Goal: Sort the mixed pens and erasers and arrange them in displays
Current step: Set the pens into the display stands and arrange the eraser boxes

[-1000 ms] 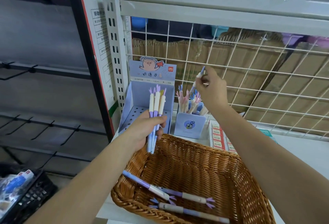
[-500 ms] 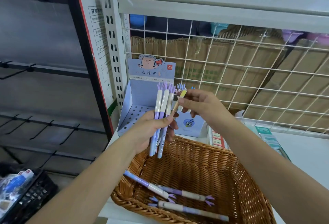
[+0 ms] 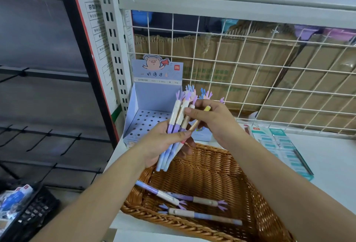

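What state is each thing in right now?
Left hand: grips pen bundle, upright.
Right hand: pinches yellow-tipped pen, tilted.
Basket: holds three loose pens, lying flat.
Display box: visible holes empty.
Eraser box: lying flat.

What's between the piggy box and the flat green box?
A small blue pen holder stands there, mostly hidden behind the right hand; its pens poke up above, in the head view.
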